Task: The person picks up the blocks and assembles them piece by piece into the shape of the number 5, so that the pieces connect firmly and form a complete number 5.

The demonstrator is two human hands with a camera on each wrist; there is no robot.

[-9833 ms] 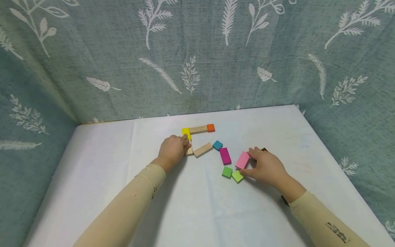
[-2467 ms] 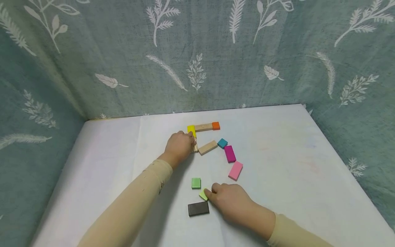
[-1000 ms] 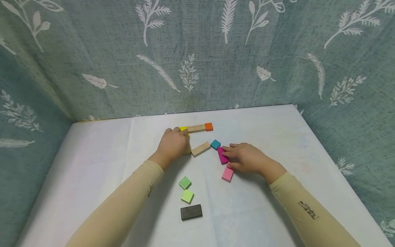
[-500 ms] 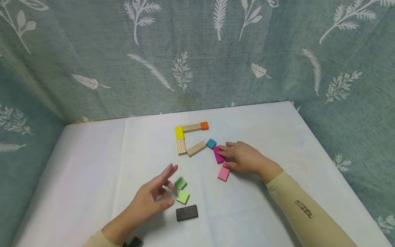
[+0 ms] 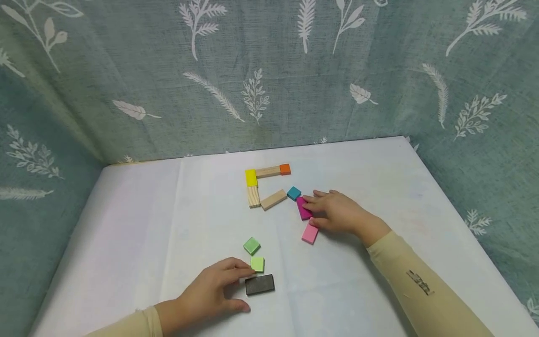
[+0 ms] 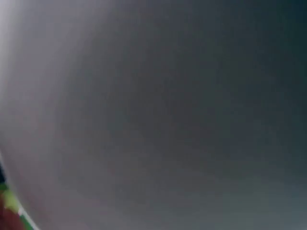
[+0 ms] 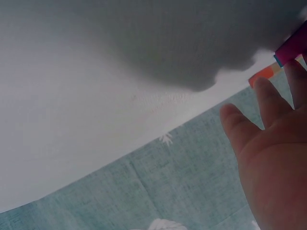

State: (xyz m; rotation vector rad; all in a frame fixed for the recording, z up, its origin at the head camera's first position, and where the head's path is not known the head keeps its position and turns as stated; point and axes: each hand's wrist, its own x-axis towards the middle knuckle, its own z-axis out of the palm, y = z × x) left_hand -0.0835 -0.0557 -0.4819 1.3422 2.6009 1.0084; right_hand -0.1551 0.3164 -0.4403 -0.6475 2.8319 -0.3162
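My left hand (image 5: 208,288) reaches in from the front left, its fingertips at the left end of a dark block (image 5: 260,284) and its thumb apart in front. Just behind that block lies a lime green square block (image 5: 258,264), with a green one (image 5: 251,245) beyond it. On the right, the fingers of my right hand (image 5: 341,213) rest on a magenta block (image 5: 303,208). Its thumb is at the upper edge of a pink block (image 5: 309,232). Straight, spread fingers show in the right wrist view. The left wrist view is mostly blurred grey.
Farther back, a yellow block (image 5: 251,178) joins a plain wooden block (image 5: 268,172) and a striped wooden one (image 5: 253,197). An orange block (image 5: 285,169) ends the back row. A slanted wooden block (image 5: 273,200) leads to a blue square (image 5: 294,193). Patterned cloth walls surround the white table (image 5: 202,215).
The pink block now sits below the magenta one; the green and dark blocks have shifted left and forward. My left hand has left the yellow block and come to the dark one.
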